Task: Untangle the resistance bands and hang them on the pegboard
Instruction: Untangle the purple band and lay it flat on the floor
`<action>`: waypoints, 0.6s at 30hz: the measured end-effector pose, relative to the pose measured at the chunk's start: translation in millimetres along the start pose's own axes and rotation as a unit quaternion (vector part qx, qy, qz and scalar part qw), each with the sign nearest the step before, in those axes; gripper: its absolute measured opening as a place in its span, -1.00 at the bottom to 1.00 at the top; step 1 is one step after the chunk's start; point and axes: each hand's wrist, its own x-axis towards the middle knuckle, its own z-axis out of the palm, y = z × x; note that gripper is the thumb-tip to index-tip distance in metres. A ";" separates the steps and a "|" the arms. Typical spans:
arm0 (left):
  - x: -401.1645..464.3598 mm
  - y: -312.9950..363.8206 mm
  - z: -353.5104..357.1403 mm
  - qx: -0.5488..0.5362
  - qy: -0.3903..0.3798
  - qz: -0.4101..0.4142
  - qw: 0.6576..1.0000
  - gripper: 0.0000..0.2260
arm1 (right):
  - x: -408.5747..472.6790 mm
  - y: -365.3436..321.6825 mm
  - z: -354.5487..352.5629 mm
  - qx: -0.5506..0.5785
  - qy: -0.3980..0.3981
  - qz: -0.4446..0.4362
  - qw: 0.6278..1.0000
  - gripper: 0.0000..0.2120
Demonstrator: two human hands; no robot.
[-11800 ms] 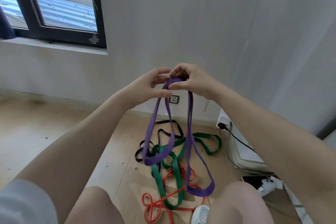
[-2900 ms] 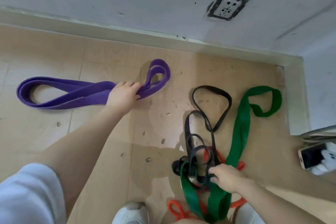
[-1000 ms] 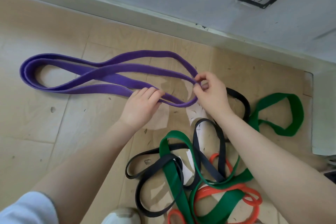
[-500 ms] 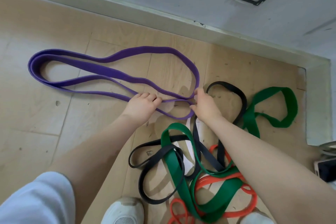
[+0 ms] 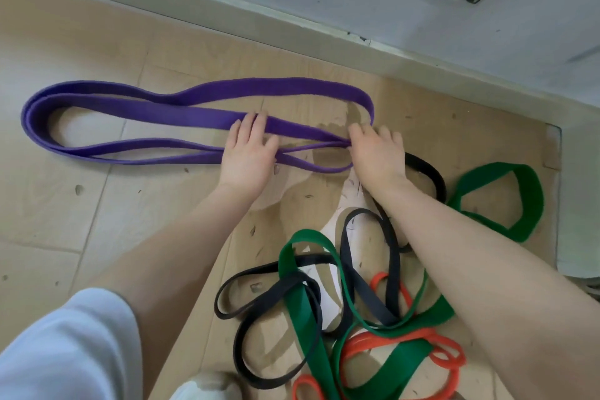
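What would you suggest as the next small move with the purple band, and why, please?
Probably let go of it and reach for the tangle. The purple band already lies spread on the floor, apart from the others, under the left hand and right hand, while the green band, black band and orange band still overlap.

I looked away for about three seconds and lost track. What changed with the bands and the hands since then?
The purple band went from a bunched fold to long flat loops spread on the floor. The right hand let go of the tangle and came over to the purple band's right end; the left hand now presses flat on it. The black band, green band and orange band stay tangled.
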 end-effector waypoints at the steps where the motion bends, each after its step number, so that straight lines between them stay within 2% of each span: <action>1: 2.5 -1.3 0.5 -0.001 -0.009 0.001 1.000 -0.80 | 3.1 -2.0 3.4 -0.009 -0.025 0.001 1.000 -0.74; 3: 2.8 -5.7 2.1 -0.009 -0.015 0.007 1.000 -0.74 | 6.9 -8.3 6.1 -0.014 -0.060 0.022 0.998 -0.68; 5: 0.0 -12.1 0.9 -0.015 -0.004 0.015 1.000 -0.57 | 8.6 -17.7 1.5 -0.003 -0.039 0.031 0.999 -0.56; 7: -2.4 -22.7 -6.1 -0.011 -0.011 0.026 1.000 -0.33 | 10.5 -33.5 -8.5 0.034 0.018 -0.008 0.999 -0.42; 9: -3.4 -39.4 -15.0 0.017 -0.043 0.037 0.998 -0.16 | 15.7 -56.7 -18.7 0.086 0.037 -0.077 0.993 -0.38; 12: -3.8 -70.5 -23.2 0.080 -0.065 0.030 0.994 -0.05 | 34.0 -89.5 -23.9 0.122 -0.016 -0.124 0.985 -0.34; 18: 12.0 -117.5 -41.3 0.132 -0.092 -0.011 0.987 0.03 | 83.4 -116.3 -23.3 0.116 -0.123 -0.090 0.982 -0.11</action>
